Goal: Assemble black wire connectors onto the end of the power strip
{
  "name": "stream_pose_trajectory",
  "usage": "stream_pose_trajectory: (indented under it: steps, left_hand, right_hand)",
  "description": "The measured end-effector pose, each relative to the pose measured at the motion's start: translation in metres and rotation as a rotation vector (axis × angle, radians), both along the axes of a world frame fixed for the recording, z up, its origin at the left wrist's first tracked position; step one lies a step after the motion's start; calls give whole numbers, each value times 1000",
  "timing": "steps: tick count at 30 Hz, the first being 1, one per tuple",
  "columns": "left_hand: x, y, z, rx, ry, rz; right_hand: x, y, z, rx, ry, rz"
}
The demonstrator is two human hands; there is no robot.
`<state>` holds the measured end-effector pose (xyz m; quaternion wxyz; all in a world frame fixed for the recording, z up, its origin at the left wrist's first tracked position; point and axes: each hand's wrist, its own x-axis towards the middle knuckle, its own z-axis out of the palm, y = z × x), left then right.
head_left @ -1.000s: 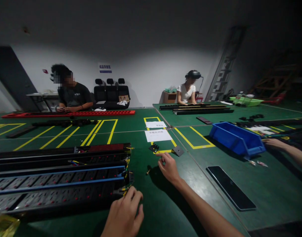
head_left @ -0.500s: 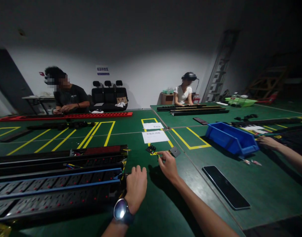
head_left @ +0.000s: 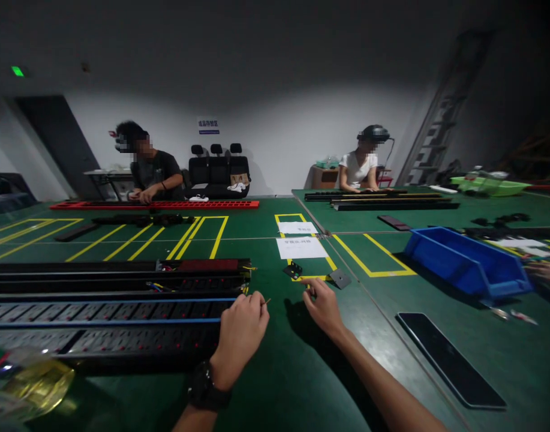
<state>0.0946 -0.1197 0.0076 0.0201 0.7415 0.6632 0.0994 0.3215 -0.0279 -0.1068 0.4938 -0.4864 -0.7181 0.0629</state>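
My left hand [head_left: 243, 330], wearing a black watch [head_left: 207, 384], is closed at the end of the black power strip [head_left: 135, 342] with rows of sockets and red dots. A thin wire [head_left: 268, 301] pokes out between its pinched fingertips; the rest is hidden by the hand. My right hand [head_left: 324, 309] is a little above the green table, index finger stretched out and the other fingers loosely bent, with nothing visible in it. Its fingertip is close to a small black bracket [head_left: 293, 270] with holes. Beside the knuckles lies a flat dark plate [head_left: 339, 278].
A blue bin [head_left: 468, 264] and a phone [head_left: 450, 360] lie to the right. White paper labels [head_left: 301, 248] are ahead. A bottle with yellow liquid [head_left: 32, 384] is at lower left. Two people [head_left: 153, 174] work across the table; another person's hand [head_left: 547, 271] is at the right edge.
My view has turned left, shifting the scene to the right. My left hand has rotated and now shows a thin wire at its fingertips. My right hand stays near the bracket.
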Motion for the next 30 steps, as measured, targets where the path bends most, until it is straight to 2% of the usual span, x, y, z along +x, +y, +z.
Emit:
stream_pose_trajectory:
  steps: [6,10,14,19,24,30]
  left_hand:
    - [-60,10,8,86,-113,164]
    - [-75,29,6,156,-202,224]
    - [-63,54,4,160,-299,172]
    - [-53,76,1,96,-319,-27]
    - [-73,89,-2,28,-302,-233]
    - [-90,97,-12,10,-280,-267]
  right_hand:
    - [-2,-3,-5,-3,-26,40]
    - [-2,-3,-8,-10,-30,62]
    - [0,-1,-11,-5,-36,63]
    - [2,-1,-12,-10,-45,62]
    - [3,0,-13,-9,-62,64]
    - [3,1,-16,-24,-74,59]
